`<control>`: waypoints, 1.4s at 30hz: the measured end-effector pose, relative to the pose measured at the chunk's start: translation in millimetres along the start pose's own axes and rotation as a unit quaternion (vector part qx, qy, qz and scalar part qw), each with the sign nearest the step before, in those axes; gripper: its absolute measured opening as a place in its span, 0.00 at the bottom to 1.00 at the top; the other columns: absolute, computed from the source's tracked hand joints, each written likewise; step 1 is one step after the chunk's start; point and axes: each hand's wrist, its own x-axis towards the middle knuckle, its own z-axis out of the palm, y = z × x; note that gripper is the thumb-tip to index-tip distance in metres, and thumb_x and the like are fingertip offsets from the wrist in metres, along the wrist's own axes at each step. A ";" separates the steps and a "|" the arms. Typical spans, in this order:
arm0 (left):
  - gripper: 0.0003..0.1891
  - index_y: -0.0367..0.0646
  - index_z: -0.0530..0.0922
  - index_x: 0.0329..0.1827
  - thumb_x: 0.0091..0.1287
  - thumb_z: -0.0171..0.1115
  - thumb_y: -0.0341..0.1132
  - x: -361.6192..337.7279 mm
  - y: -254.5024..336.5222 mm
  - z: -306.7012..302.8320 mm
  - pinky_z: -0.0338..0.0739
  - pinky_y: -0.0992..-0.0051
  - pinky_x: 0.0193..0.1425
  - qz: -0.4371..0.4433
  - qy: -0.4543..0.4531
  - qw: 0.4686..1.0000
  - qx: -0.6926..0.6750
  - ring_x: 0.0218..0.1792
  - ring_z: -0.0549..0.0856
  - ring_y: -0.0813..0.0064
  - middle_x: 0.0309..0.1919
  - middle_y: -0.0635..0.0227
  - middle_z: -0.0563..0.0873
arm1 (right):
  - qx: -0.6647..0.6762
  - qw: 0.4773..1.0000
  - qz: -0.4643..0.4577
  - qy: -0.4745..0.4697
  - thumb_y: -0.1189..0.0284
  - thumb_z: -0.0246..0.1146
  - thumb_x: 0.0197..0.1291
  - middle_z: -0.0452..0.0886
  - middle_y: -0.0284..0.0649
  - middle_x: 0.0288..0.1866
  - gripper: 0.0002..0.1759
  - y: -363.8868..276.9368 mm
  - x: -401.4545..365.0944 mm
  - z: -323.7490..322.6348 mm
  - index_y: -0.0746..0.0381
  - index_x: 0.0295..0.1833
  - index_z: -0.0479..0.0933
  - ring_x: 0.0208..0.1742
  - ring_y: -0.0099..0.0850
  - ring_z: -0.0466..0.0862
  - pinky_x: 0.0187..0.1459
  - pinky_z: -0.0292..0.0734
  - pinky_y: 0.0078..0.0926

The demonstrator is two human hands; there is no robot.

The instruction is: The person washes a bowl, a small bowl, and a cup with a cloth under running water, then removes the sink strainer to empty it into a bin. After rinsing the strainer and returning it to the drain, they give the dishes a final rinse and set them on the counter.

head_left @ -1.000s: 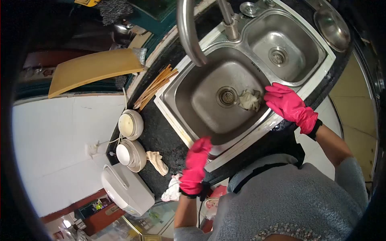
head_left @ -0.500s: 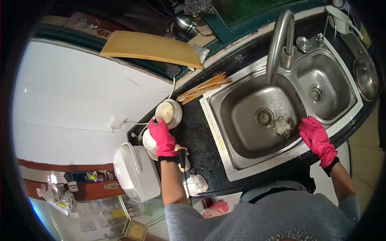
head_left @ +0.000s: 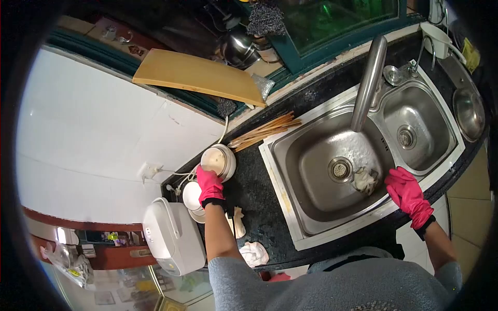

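Observation:
My left hand (head_left: 210, 185), in a pink rubber glove, is closed at the near rim of a white bowl (head_left: 212, 159), which sits on a stack of bowls in the counter corner. The glove hides part of the rim. Beside that hand lie smaller white dishes (head_left: 192, 194). My right hand (head_left: 408, 194), also pink-gloved, rests over the front edge of the steel double sink (head_left: 311, 179), holding nothing visible, its fingers loosely extended. A wet, crumpled cloth (head_left: 365, 180) lies in the large basin next to the drain.
A tall faucet (head_left: 369, 85) arches over the large basin. Wooden chopsticks (head_left: 265, 131) lie behind the sink's left corner. A white rice cooker (head_left: 174, 236) and crumpled cloths (head_left: 253, 254) are near my left arm. A yellow board (head_left: 197, 74) leans at the window; a metal pan (head_left: 469, 114) stands far right.
The camera view has tilted, so the counter sits slightly lower in the picture. My left hand has drawn slightly back at the bowl, showing more of the small dishes. My right hand stays at the sink edge.

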 end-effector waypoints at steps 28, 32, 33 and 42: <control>0.13 0.32 0.75 0.54 0.69 0.56 0.28 -70.5 20.8 32.9 0.73 0.69 0.12 0.001 -0.126 0.990 0.060 0.16 0.82 0.66 0.35 0.53 0.84 | 0.014 1.000 -0.012 0.013 0.71 0.64 0.59 0.86 0.42 0.46 0.11 -3.3 1.8 -5.3 0.65 0.44 0.83 0.61 0.39 0.79 0.71 0.65 0.43; 0.08 0.36 0.78 0.46 0.69 0.57 0.30 -61.0 15.4 37.2 0.74 0.68 0.14 -0.002 -0.106 0.993 0.045 0.20 0.83 0.66 0.33 0.58 0.84 | 0.008 0.999 -0.019 0.028 0.74 0.64 0.57 0.85 0.40 0.46 0.09 -3.7 1.5 -5.1 0.63 0.44 0.82 0.61 0.39 0.80 0.70 0.67 0.43; 0.08 0.36 0.78 0.46 0.69 0.57 0.30 -60.2 16.1 37.1 0.74 0.68 0.14 -0.001 -0.107 0.993 0.046 0.20 0.83 0.66 0.33 0.58 0.84 | 0.011 0.999 -0.018 0.030 0.74 0.65 0.57 0.85 0.40 0.46 0.09 -3.2 1.2 -4.6 0.63 0.44 0.82 0.61 0.39 0.80 0.70 0.67 0.43; 0.06 0.38 0.75 0.45 0.71 0.52 0.29 -68.4 31.2 26.9 0.72 0.71 0.14 0.072 -0.093 0.991 0.068 0.18 0.80 0.68 0.32 0.59 0.81 | 0.020 0.999 -0.018 0.034 0.73 0.65 0.57 0.86 0.40 0.46 0.09 -1.7 -0.2 -5.5 0.63 0.43 0.83 0.60 0.38 0.80 0.70 0.67 0.43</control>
